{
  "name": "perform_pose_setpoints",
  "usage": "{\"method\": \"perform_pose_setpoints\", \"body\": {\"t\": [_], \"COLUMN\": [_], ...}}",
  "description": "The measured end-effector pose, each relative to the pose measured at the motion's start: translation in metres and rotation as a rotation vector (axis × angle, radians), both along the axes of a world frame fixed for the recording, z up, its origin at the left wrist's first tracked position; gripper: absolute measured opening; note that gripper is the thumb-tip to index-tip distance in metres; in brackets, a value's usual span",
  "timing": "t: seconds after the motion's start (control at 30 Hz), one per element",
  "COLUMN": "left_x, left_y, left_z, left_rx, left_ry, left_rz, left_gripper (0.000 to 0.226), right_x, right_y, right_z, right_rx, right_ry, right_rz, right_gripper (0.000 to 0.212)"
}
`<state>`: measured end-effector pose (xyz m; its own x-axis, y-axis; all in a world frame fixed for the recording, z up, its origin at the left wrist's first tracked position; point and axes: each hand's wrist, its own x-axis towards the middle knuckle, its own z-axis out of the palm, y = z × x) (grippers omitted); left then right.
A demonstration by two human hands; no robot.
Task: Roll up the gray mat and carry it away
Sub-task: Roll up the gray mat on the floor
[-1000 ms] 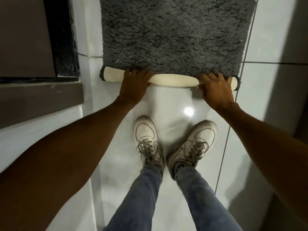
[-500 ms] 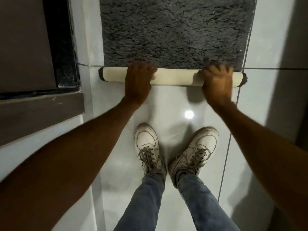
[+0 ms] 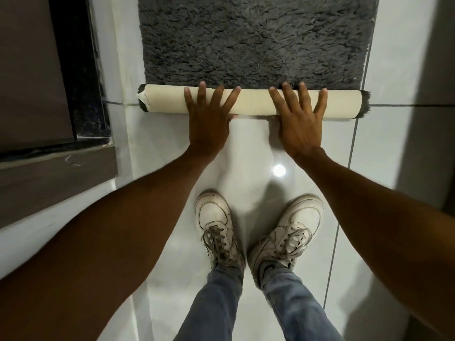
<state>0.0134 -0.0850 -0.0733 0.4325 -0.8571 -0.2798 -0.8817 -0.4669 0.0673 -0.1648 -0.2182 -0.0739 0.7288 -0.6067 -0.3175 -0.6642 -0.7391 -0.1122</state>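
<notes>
The gray shaggy mat [image 3: 256,40] lies flat on the white tiled floor ahead of me. Its near end is wound into a roll [image 3: 253,104] that shows the cream backing, with gray tufts at both ends. My left hand [image 3: 209,114] rests flat on the roll left of the middle, fingers spread. My right hand [image 3: 298,116] presses flat on the roll right of the middle, fingers spread too. Neither hand is closed around the roll.
My two white sneakers [image 3: 216,225] and jeans stand on the glossy tiles just behind the roll. A dark door frame and brown threshold [image 3: 56,163] border the left side. A grey wall [image 3: 433,94] runs along the right.
The roll has grown thicker and moved farther away from my feet. Both hands have gone from curled over the roll to flat with spread fingers.
</notes>
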Motion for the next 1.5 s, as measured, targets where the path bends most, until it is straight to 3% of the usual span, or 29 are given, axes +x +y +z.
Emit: {"method": "perform_pose_setpoints", "body": {"t": [0.1, 0.23, 0.37, 0.43, 0.57, 0.67, 0.73, 0.83, 0.9, 1.23, 1.37, 1.5], "left_x": [-0.004, -0.019, -0.023, -0.017, -0.016, -0.03, -0.035, -0.03, -0.019, -0.005, -0.028, -0.03], "left_y": [0.002, 0.014, 0.011, 0.001, -0.012, -0.004, 0.004, 0.012, 0.004, -0.027, -0.004, 0.002], "left_z": [0.005, 0.022, 0.042, 0.048, 0.053, 0.043, 0.035, 0.024, 0.017, 0.013, 0.03, 0.039], "left_rx": [0.014, 0.081, 0.244, 0.268, -0.027, -0.209, -0.175, 0.007, 0.018, -0.025, 0.066, 0.288], "left_ry": [-0.01, 0.095, 0.23, 0.255, 0.171, 0.131, 0.137, 0.185, 0.176, 0.031, 0.145, 0.306], "left_rz": [0.017, 0.016, -0.034, -0.026, 0.079, 0.095, 0.06, -0.056, -0.1, -0.03, -0.042, -0.135], "left_gripper": [0.056, 0.057, 0.054, 0.055, 0.039, 0.031, 0.045, 0.094, 0.108, 0.074, 0.074, 0.079], "right_x": [-0.002, -0.018, -0.026, -0.018, -0.007, -0.011, -0.016, -0.022, -0.014, 0.008, -0.015, -0.028], "right_y": [0.001, 0.011, -0.008, -0.02, -0.012, 0.011, 0.019, 0.013, 0.0, -0.017, 0.005, 0.014], "right_z": [0.007, 0.028, 0.052, 0.057, 0.061, 0.053, 0.045, 0.032, 0.023, 0.025, 0.045, 0.057], "right_rx": [-0.005, 0.134, 0.351, 0.354, 0.096, 0.018, 0.079, 0.128, 0.107, 0.087, 0.22, 0.371], "right_ry": [-0.01, -0.005, 0.178, 0.228, -0.042, -0.217, -0.146, 0.031, 0.063, 0.016, 0.07, 0.216], "right_rz": [-0.02, -0.029, 0.032, 0.04, -0.084, -0.065, -0.027, 0.069, 0.115, 0.012, 0.001, -0.026], "right_gripper": [0.058, 0.056, 0.054, 0.057, 0.04, 0.036, 0.05, 0.092, 0.103, 0.067, 0.066, 0.064]}}
